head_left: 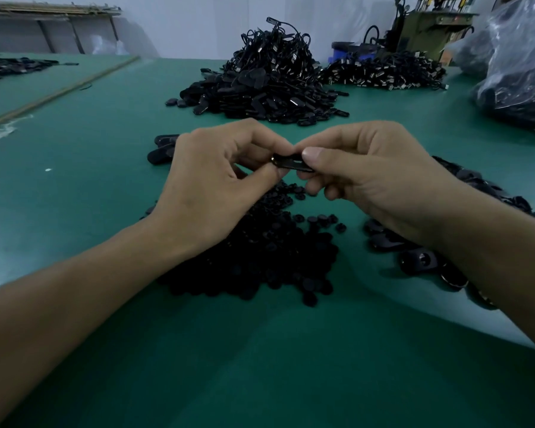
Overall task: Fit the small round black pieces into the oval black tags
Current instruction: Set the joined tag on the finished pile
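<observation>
Both my hands meet above the green table (105, 143) and hold one oval black tag (288, 162) between them. My left hand (217, 180) pinches the tag's left end with thumb and fingers. My right hand (365, 177) pinches its right end, thumb on top. Whether a round piece sits in the tag is hidden by the fingers. Under my hands lies a heap of small round black pieces (269, 251). Loose oval tags (420, 261) lie beneath my right wrist and forearm.
A few oval tags (161, 149) lie left of my left hand. A big pile of black tags and cords (266, 81) stands at the back centre, another pile (383, 72) behind it to the right. A clear plastic bag of black parts (519, 78) sits far right.
</observation>
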Tool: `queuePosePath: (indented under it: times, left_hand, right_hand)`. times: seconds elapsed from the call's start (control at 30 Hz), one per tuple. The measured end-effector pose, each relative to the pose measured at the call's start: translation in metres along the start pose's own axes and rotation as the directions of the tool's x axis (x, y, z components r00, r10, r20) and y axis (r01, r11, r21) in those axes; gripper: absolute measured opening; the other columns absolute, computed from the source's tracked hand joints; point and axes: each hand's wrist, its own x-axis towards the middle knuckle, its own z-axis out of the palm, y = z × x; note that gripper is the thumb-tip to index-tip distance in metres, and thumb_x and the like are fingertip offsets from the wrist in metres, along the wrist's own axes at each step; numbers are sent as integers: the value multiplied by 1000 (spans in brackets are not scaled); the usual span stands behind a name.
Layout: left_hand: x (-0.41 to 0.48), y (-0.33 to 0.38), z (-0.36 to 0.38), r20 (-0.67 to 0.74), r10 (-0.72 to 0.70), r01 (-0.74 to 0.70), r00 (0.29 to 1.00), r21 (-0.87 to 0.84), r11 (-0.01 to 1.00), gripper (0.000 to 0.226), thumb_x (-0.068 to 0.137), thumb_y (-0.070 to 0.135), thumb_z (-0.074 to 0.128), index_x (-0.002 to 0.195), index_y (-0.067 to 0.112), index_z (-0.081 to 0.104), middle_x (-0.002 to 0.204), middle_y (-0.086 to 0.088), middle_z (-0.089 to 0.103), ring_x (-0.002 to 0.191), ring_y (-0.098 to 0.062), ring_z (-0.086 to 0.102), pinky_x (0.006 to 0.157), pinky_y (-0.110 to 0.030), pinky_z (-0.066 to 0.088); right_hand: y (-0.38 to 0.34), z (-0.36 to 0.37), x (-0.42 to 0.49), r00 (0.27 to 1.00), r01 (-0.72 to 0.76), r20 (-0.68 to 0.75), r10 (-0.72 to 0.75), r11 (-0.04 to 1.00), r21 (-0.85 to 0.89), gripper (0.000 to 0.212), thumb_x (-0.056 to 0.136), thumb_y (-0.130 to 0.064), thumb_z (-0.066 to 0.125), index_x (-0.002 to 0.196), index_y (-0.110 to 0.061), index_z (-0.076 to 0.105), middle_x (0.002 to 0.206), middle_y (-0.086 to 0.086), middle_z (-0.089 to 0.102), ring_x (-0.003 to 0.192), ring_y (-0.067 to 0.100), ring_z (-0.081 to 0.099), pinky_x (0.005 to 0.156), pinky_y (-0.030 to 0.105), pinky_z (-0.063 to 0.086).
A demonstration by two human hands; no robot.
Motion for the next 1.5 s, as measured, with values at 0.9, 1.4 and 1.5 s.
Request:
queuePosePath:
  times: [0.9,1.4,1.5]
  left_hand:
    - [8,-9,-4,-90,-295,274,951,-190,943,16,91,19,73,82,33,74,77,5,77,75,-15,76,66,-22,59]
    - [8,-9,-5,-79,-309,291,948,-178,940,16,91,9,72,90,24,73,73,6,76,72,-13,75,67,-21,59]
    - [7,-9,-4,-76,-307,293,949,-155,944,16,91,11,73,89,27,72,73,7,76,73,-13,75,67,-22,59]
  right_hand:
    - [9,-9,0,986,123,168,12,633,-765,7,86,-34,77,80,-33,74,69,-16,68,63,-15,58,57,1,40]
    - [9,-4,-1,983,168,66,-170,708,-686,5,97,-23,63,94,-26,62,78,-10,69,74,0,64,71,22,53]
    - [10,-2,-1,979,189,78,-186,711,-677,9,96,-20,66,97,-30,66,75,-16,67,72,-8,63,67,7,47]
